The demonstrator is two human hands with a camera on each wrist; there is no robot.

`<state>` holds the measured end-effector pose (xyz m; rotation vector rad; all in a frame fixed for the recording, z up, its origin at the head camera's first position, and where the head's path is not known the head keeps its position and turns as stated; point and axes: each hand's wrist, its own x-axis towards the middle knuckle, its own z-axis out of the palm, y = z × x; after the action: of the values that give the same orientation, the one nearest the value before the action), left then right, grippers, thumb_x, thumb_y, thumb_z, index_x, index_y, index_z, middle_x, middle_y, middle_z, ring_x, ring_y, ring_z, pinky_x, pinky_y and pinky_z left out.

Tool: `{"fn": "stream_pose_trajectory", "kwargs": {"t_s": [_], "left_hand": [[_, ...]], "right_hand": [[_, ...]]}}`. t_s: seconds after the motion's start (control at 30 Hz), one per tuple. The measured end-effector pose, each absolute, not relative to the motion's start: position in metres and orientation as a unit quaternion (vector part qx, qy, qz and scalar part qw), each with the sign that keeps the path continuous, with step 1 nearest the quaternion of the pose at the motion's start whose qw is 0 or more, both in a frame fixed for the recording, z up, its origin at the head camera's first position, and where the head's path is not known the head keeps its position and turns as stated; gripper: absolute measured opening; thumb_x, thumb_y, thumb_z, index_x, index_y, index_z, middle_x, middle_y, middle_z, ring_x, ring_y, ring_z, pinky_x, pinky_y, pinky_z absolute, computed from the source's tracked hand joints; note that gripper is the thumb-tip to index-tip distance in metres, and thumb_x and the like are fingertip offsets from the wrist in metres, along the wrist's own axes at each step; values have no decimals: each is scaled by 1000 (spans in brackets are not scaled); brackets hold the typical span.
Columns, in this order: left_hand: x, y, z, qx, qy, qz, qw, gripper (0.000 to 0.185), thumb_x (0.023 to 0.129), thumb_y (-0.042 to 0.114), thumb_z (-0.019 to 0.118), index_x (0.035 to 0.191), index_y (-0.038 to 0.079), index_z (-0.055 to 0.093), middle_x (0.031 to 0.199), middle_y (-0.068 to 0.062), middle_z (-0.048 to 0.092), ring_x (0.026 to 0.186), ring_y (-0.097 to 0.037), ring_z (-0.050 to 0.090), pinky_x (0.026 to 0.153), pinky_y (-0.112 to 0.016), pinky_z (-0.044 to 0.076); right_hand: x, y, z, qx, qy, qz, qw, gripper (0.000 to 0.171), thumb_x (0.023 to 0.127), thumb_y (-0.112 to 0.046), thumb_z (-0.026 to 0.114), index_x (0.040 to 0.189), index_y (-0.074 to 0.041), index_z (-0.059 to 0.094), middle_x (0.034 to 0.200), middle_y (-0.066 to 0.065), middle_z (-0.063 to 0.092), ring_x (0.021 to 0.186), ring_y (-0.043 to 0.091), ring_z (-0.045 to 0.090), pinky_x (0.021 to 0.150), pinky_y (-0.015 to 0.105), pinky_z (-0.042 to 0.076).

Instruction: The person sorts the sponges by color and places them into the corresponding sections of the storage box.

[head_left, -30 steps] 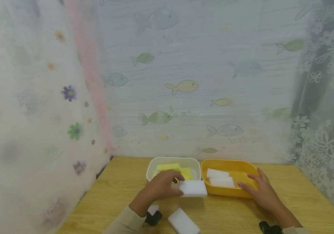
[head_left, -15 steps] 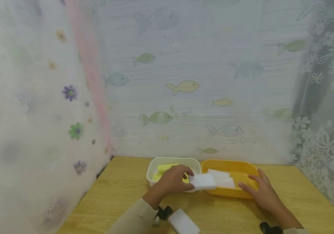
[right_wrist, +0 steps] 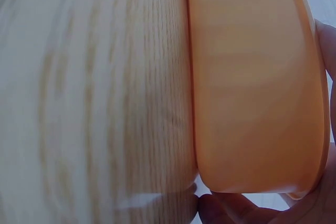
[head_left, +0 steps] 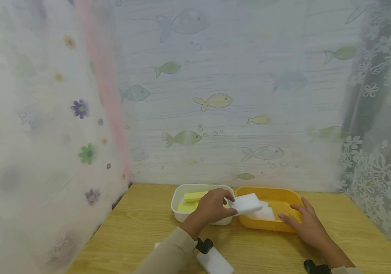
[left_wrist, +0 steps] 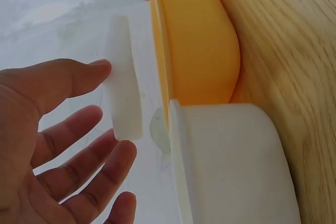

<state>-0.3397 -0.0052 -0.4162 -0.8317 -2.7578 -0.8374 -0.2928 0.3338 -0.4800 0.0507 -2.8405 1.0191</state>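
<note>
Between thumb and fingers, my left hand point(head_left: 212, 207) pinches a white block-shaped sponge point(head_left: 247, 204). The left wrist view shows this sponge point(left_wrist: 123, 77) edge-on, above the rims of the two containers. It hangs over the left part of an orange plastic bin point(head_left: 267, 225). More white sponges point(head_left: 267, 214) lie in that bin, partly hidden by the held one. At the bin's right end my right hand point(head_left: 310, 224) holds the rim and corner. In the right wrist view, fingers point(right_wrist: 236, 208) curl about the bin's end.
Left of the orange bin stands a white bin point(head_left: 180, 215) with several yellow sponges point(head_left: 193, 196). On the wooden table point(head_left: 120, 232) near the front lies another white sponge point(head_left: 216, 262). Part of a further white piece shows by the left sleeve. A fish-patterned curtain hangs behind.
My left hand has carried the white sponge right and away from me, from in front of the white bin to over the orange bin. The right hand has stayed at the orange bin.
</note>
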Motion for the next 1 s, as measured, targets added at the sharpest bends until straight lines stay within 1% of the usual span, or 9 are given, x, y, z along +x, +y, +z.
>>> {"fn": "stream_pose_trajectory", "kwargs": {"t_s": [0.07,0.27,0.4,0.6,0.83,0.93,1.0], "left_hand": [[-341,2,-416,-272,-918,-280,68,27,82,42,87,100,26,74,102,13,70,93,-9,69,67,-22,49],[-344,21,-419,-264,-924,-268,69,26,82,44,86,98,27,75,103,16,70,90,-2,62,69,-20,48],[-346,32,-423,-263,-925,-264,71,25,83,44,86,96,26,74,101,16,70,87,-2,59,70,-21,48],[-347,46,-427,-264,-931,-241,79,26,84,45,84,98,25,77,100,16,71,84,-2,58,69,-20,48],[-352,60,-428,-255,-932,-240,91,27,84,48,84,100,26,77,99,16,71,81,0,58,67,-19,46],[-352,66,-427,-246,-935,-241,86,29,83,49,84,99,26,77,97,15,71,79,0,56,66,-19,45],[-353,71,-428,-239,-938,-236,85,30,82,50,84,99,26,77,95,16,70,78,-1,55,66,-20,44]], "right_hand": [[-293,334,-480,15,-940,336,60,91,99,-62,60,150,10,42,167,37,-8,143,69,16,102,84,29],[-293,335,-480,14,-940,336,59,91,99,-62,60,150,10,42,166,37,-7,143,70,16,103,84,28],[-293,335,-481,13,-941,333,59,91,99,-62,60,150,11,42,166,38,-7,142,70,16,103,84,29],[-293,336,-481,15,-940,337,59,90,99,-62,60,150,10,42,167,36,-9,143,69,16,103,84,29],[-294,334,-480,11,-940,336,60,91,98,-62,60,150,10,41,167,36,-8,143,69,15,103,84,27],[-294,334,-479,7,-942,331,58,93,98,-63,59,152,11,39,166,37,-7,143,70,16,103,84,28],[-295,333,-478,3,-943,330,52,97,98,-64,58,156,10,32,166,37,-8,143,70,15,104,84,27]]}}
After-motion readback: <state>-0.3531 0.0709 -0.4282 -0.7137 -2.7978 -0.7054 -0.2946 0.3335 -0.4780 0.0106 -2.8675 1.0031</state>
